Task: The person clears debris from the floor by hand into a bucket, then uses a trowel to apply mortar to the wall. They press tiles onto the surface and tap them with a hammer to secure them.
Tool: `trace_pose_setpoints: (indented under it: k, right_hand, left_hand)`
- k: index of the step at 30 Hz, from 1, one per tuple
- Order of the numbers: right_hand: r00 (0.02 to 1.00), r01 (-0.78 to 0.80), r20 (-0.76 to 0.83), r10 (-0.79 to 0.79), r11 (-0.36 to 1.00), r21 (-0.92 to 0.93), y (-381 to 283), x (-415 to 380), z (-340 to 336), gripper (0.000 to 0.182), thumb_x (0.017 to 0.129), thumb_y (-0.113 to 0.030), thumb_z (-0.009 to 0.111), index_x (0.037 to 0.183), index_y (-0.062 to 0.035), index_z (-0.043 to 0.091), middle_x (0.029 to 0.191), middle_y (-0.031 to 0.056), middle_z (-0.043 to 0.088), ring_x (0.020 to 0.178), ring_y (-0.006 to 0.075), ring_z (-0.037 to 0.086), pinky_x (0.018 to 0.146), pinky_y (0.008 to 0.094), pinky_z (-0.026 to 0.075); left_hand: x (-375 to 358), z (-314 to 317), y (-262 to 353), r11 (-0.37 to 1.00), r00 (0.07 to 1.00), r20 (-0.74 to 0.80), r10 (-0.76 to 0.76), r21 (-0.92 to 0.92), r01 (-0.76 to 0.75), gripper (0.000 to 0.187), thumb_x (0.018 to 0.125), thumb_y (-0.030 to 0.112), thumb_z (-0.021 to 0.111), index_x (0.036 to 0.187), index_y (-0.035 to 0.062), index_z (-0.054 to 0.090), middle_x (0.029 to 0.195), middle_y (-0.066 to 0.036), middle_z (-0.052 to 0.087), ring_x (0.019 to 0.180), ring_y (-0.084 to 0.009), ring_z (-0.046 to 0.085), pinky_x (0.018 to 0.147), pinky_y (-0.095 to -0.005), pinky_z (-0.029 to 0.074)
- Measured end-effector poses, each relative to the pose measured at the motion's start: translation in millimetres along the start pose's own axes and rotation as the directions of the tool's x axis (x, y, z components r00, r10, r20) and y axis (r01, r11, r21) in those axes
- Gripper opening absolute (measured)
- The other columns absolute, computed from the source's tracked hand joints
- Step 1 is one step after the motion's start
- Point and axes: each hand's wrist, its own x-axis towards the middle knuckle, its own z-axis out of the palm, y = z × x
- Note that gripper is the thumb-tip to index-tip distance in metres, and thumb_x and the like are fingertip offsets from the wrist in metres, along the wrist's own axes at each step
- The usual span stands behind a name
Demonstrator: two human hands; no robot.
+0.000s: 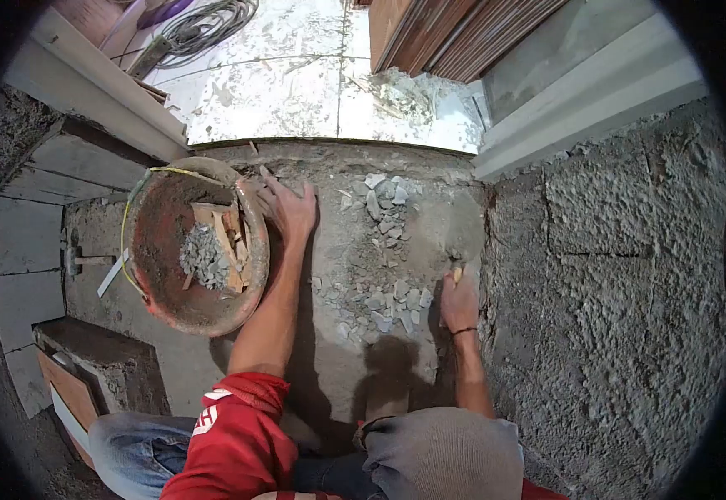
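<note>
A round, dirty reddish bucket [150, 250] with a yellowish handle holds grey rubble and broken pieces of wood or tile. My left hand [286, 204] is beside the bucket's right rim, fingers spread and pointing up the frame. My right hand [459, 302] is closed around a small tan handle [458, 274] low over the dusty floor at the right; the tool's far end is blurred in dust. Between my hands lie grey rubble chips [388, 217] in an upper pile and a lower pile [384, 308].
A rough grey wall [604, 317] stands at the right. Beyond a raised edge are white floor tiles [271, 100], a coiled cable [204, 33] and stacked brown panels [463, 33]. A hammer-like tool [88, 260] lies left of the bucket, near a concrete block [100, 346].
</note>
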Motion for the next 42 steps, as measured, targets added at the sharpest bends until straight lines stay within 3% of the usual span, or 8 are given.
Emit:
trace_pose_setpoints:
  k: [7,14,24,29,30,35,38,42]
  right_hand:
    - [0.974,0.154,0.165,-0.156,0.988,0.027,29,-12,7,0.041,0.103,-0.03,0.054,0.125,0.0049,0.058,0.109,0.0357,0.065,0.102,0.0566,0.059,0.089,0.0599,0.047]
    - [0.96,0.281,0.018,-0.281,0.957,-0.077,12,-33,-2,0.042,0.1,-0.023,0.063,0.132,0.004,0.059,0.118,0.0316,0.066,0.114,0.0486,0.062,0.098,0.0517,0.048]
    - [0.901,0.432,-0.082,-0.425,0.896,0.1,-88,35,-8,0.022,0.093,-0.017,0.072,0.103,0.0017,0.067,0.094,0.0154,0.068,0.084,0.03,0.064,0.08,0.04,0.052]
    - [0.95,0.311,-0.082,-0.3,0.917,0.25,-28,26,14,0.011,0.093,-0.009,0.069,0.098,0.0005,0.067,0.078,0.0077,0.065,0.07,0.018,0.061,0.068,0.0314,0.049]
    - [0.947,0.321,-0.081,-0.311,0.895,0.31,-24,26,23,0.01,0.093,-0.008,0.068,0.098,0.0004,0.067,0.078,0.0059,0.065,0.07,0.0151,0.06,0.067,0.0309,0.049]
    - [0.901,0.397,-0.02,-0.433,0.806,0.44,-59,24,33,0.012,0.093,-0.006,0.067,0.104,0.0003,0.067,0.078,0.0035,0.064,0.07,0.0117,0.058,0.068,0.0293,0.049]
    - [0.868,0.471,-0.046,-0.494,0.791,0.391,-95,5,33,0.014,0.093,-0.009,0.067,0.105,-0.0015,0.068,0.078,0.0058,0.065,0.07,0.0153,0.061,0.069,0.0318,0.051]
    - [0.854,0.457,0.031,-0.52,0.776,0.434,-96,-6,60,0.014,0.092,-0.012,0.067,0.102,-0.0022,0.068,0.089,0.0126,0.071,0.078,0.0245,0.07,0.072,0.0367,0.055]
  left_hand:
    - [-70,20,13,0.954,0.964,0.127,0.236,0.157,-0.254,0.086,0.092,0.051,0.064,0.154,-0.0029,0.039,0.159,-0.038,0.031,0.153,-0.0498,0.022,0.125,-0.0582,0.016]
    - [-103,-5,37,0.827,0.882,0.201,0.427,-0.481,-0.291,0.058,0.087,0.022,0.074,0.136,-0.0013,0.054,0.149,-0.03,0.044,0.139,-0.0514,0.039,0.118,-0.0554,0.032]
    - [-123,-51,12,0.903,0.897,0.127,0.424,-0.135,-0.408,0.054,0.086,0.022,0.073,0.135,0.004,0.059,0.148,-0.025,0.044,0.138,-0.0475,0.041,0.114,-0.0557,0.035]
    - [-116,-93,43,0.874,0.898,0.232,0.374,-0.411,-0.258,0.028,0.085,0.014,0.072,0.11,0.0018,0.07,0.105,-0.019,0.07,0.094,-0.0312,0.07,0.084,-0.0425,0.057]
    - [-111,-97,60,0.719,0.846,0.026,0.533,-0.542,-0.436,0.012,0.083,0.01,0.07,0.092,0.0021,0.071,0.076,-0.013,0.068,0.066,-0.0273,0.068,0.063,-0.0378,0.057]
    - [-30,-189,120,0.512,0.634,-0.409,0.656,-0.376,-0.772,0.005,0.08,0.006,0.065,0.082,0.0019,0.068,0.066,-0.011,0.065,0.057,-0.0264,0.064,0.053,-0.0385,0.053]
    - [34,-254,95,0.958,0.964,-0.014,0.266,0.113,-0.263,0.026,0.084,0.028,0.061,0.09,0.0053,0.071,0.086,-0.018,0.074,0.081,-0.0367,0.073,0.072,-0.0472,0.058]
    - [66,-244,-31,0.917,0.811,0.583,0.048,0.296,-0.267,0.049,0.079,0.035,0.069,0.123,0.0128,0.071,0.115,-0.024,0.072,0.109,-0.0445,0.068,0.098,-0.0508,0.053]
